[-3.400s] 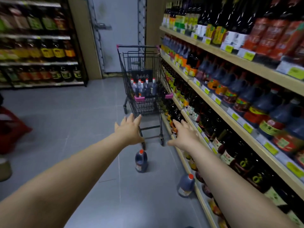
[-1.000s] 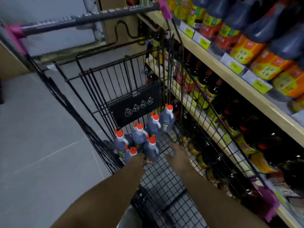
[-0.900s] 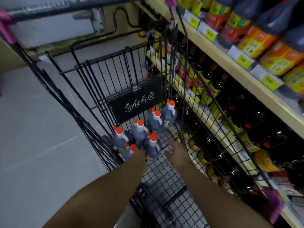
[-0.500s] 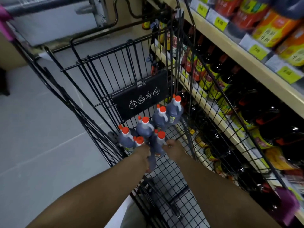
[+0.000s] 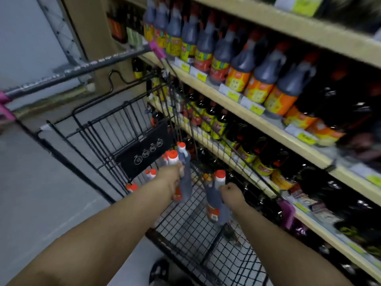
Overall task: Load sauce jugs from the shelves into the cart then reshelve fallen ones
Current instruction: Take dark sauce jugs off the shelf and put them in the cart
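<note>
My left hand (image 5: 172, 179) grips a dark sauce jug (image 5: 185, 182) with a white and red cap, held above the floor of the black wire cart (image 5: 115, 141). My right hand (image 5: 232, 193) grips a second sauce jug (image 5: 215, 207) by its handle, a little lower and to the right. Several more jugs (image 5: 151, 174) stand at the far end of the cart, partly hidden behind my left hand. Rows of similar jugs (image 5: 241, 65) fill the wooden shelves (image 5: 257, 118) on the right.
The cart's grey handle bar with pink ends (image 5: 82, 69) crosses the upper left. Grey tiled floor (image 5: 41, 193) lies to the left of the cart. The shelf edges run close along the cart's right side. A dark shoe (image 5: 159, 269) shows at the bottom.
Both hands closed on jugs at the cart's far end and lifted them up. The view rose toward the shelves.
</note>
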